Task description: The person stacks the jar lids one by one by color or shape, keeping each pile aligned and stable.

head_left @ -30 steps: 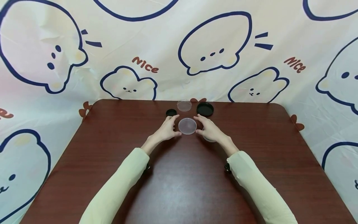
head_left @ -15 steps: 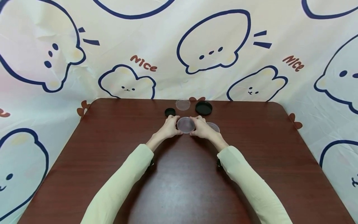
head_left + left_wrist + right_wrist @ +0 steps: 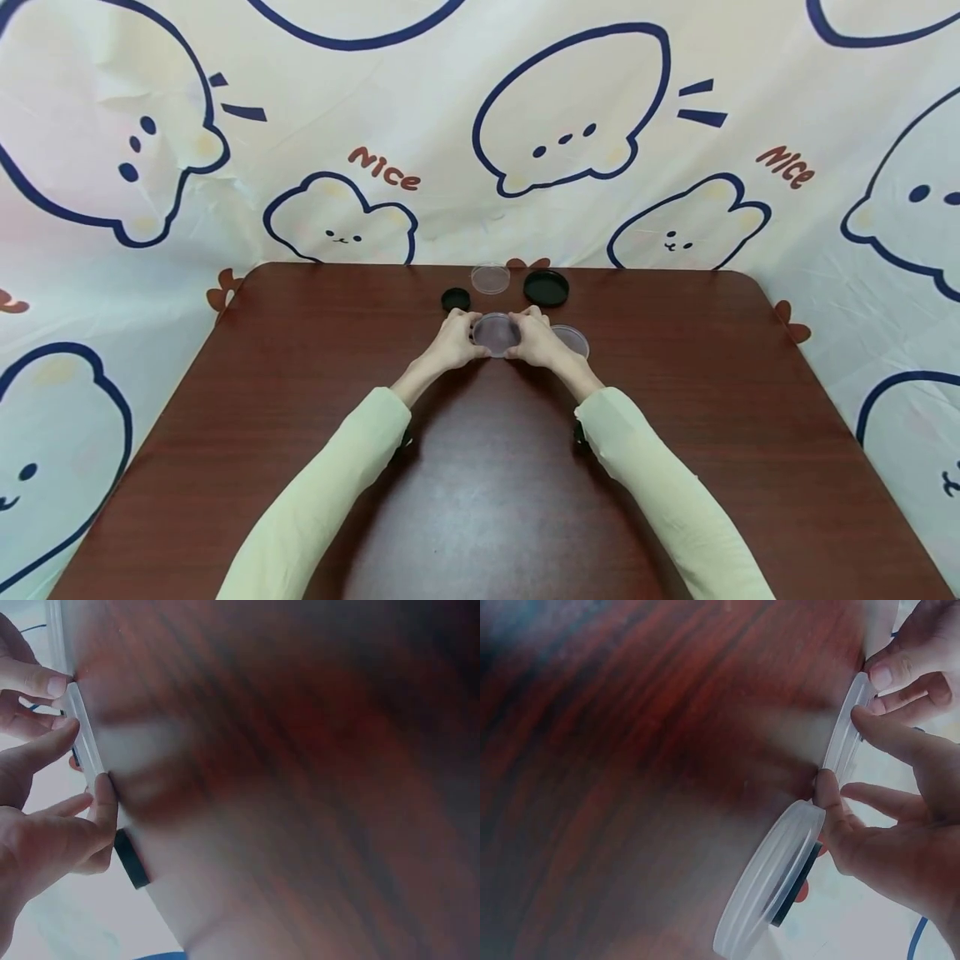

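Note:
Mid-table towards the far side, a clear, shallow round dish (image 3: 497, 336) lies between my two hands. My left hand (image 3: 453, 342) grips its left rim, thumb at the near side and fingers at the far side. From the right, my right hand (image 3: 540, 340) pinches the opposite rim in the same way. In the left wrist view the dish (image 3: 88, 739) appears edge-on, low on the table, held by the left hand (image 3: 56, 836). The right wrist view shows the right hand (image 3: 900, 825) with thumb and fingertips on the edge of the dish (image 3: 844, 731).
A second clear dish (image 3: 572, 340) lies just right of my right hand. Behind the hands are a small black round piece (image 3: 455, 299), another clear dish (image 3: 491, 279) and a larger black round dish (image 3: 546, 288). A patterned cloth (image 3: 450, 108) hangs behind the brown table (image 3: 480, 500).
Both hands have closed in from either side and now grip the middle clear dish. The right hand moved left, uncovering the clear dish beside it.

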`<state>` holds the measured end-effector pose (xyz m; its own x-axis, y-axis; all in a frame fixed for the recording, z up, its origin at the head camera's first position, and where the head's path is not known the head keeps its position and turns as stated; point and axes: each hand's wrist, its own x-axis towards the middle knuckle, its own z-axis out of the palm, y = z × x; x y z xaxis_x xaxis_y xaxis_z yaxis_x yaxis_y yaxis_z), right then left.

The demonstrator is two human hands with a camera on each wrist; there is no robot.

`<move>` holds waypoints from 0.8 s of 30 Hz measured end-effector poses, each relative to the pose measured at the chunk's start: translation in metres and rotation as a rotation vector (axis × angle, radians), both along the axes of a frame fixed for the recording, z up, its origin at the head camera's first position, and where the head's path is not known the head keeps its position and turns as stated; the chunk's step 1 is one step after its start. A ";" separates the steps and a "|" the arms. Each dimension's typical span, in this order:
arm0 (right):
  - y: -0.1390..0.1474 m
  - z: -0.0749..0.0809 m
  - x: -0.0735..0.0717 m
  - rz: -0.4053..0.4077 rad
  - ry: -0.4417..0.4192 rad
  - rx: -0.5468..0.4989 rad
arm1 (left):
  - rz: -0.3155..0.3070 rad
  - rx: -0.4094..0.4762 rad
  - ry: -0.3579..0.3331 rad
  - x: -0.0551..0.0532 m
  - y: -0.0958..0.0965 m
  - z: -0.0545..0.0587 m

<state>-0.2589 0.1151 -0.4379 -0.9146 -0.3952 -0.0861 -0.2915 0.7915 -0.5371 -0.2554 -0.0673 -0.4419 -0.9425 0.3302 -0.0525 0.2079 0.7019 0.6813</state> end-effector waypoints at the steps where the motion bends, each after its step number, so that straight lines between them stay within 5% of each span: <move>1: 0.000 0.000 0.001 -0.001 0.001 -0.005 | 0.000 0.009 0.002 0.001 -0.001 0.000; 24: -0.007 0.003 0.041 0.031 -0.050 -0.020 | -0.056 0.010 -0.072 0.037 -0.021 0.006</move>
<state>-0.2179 0.1081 -0.4346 -0.8964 -0.4257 -0.1233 -0.2884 0.7716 -0.5670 -0.2189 -0.0884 -0.4362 -0.9165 0.3827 -0.1162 0.1964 0.6839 0.7027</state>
